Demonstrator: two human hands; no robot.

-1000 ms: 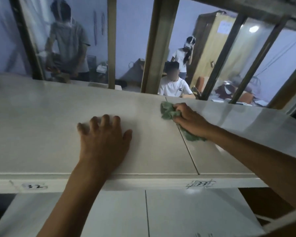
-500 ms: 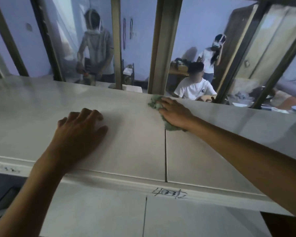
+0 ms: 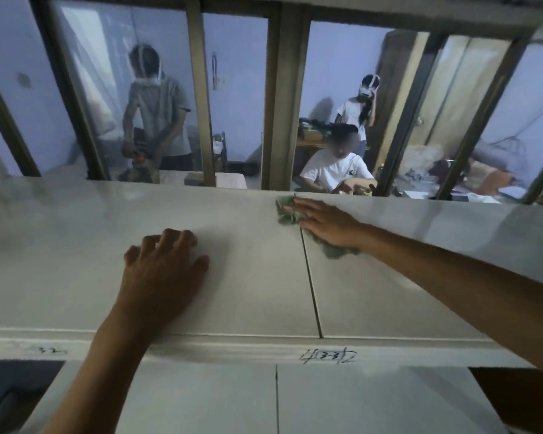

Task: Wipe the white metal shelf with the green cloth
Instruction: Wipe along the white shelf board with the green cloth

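The white metal shelf (image 3: 76,252) spans the view, made of two panels that meet at a dark seam right of centre. My right hand (image 3: 326,222) lies flat, fingers stretched out, pressing the crumpled green cloth (image 3: 287,211) onto the shelf near its far edge, across the seam. Part of the cloth also shows under my wrist. My left hand (image 3: 163,270) rests palm-down on the left panel, fingers slightly spread, holding nothing.
Upright metal posts (image 3: 284,101) and slanted braces rise behind the shelf's far edge. A lower white shelf (image 3: 358,402) sits under the front lip, which bears handwritten marks (image 3: 328,356). Three people stand or sit in the room beyond.
My right hand has slid the cloth farther toward the back edge and flattened out its fingers. The left hand stays planted on the left panel. The camera view shifted slightly.
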